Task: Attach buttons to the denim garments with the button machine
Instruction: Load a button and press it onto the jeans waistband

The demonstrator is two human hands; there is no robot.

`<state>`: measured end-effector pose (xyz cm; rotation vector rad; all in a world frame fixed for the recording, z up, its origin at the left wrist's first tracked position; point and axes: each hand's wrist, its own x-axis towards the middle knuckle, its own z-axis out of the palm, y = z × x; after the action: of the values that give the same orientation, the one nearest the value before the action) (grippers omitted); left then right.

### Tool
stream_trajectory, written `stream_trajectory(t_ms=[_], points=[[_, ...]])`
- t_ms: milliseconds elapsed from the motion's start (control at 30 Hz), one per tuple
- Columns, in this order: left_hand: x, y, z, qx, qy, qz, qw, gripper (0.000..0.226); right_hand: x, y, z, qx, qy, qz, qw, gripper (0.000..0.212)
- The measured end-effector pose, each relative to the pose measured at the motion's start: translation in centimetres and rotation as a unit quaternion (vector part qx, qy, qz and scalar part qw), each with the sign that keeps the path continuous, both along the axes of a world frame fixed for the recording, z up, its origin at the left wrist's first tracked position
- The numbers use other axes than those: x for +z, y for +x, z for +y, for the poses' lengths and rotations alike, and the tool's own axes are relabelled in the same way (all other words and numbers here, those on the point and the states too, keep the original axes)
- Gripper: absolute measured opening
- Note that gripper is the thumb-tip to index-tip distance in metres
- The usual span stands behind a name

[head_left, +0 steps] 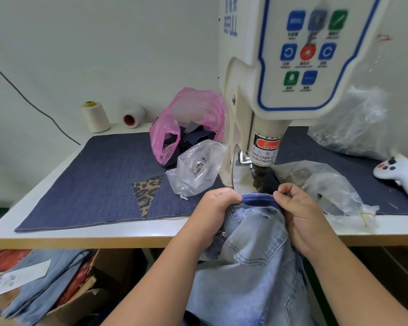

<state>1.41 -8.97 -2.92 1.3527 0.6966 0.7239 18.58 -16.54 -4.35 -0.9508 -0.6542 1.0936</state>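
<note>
While pinched taut by left hand (213,203) and right hand (297,208) beneath the button machine (264,147) ram, looked soft and floppy, that jeans waistband (257,198), best gripped at its stiff folded edge.

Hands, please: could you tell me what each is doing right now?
Left hand: closed, gripping the denim waistband.
Right hand: closed, pinching the same waistband.

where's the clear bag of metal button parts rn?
In the head view, the clear bag of metal parts lies on the dark denim mat, left of the button machine, just in front of the pink bag.
</note>
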Motion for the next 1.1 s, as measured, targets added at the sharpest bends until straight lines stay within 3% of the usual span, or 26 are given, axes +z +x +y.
stream_trajectory(t_ms=[367, 567, 700, 1100], points=[[0.19, 0.2, -0.23, 0.018, 0.004, 0.007, 1.0, 0.015, 0.09, -0.1, 0.04, -0.011, -0.019, -0.009, 1.0, 0.012], [0.42, 0.23, -0.4, 0.021, 0.004, 0.008, 1.0, 0.021, -0.01, 0.03, 0.1, -0.015, -0.03, -0.031, 0.999, 0.029], [0.31, 0.3, -0.33, 0.021, 0.014, 0.004, 1.0, 0.02, 0.23, -0.13, 0.08, -0.02, -0.024, -0.021, 0.999, 0.021], [0.01, 0.17, -0.09, 0.016, 0.017, 0.0, 1.0, 0.011, 0.11, -0.23, 0.07, -0.025, -0.027, -0.051, 0.998, 0.03]])
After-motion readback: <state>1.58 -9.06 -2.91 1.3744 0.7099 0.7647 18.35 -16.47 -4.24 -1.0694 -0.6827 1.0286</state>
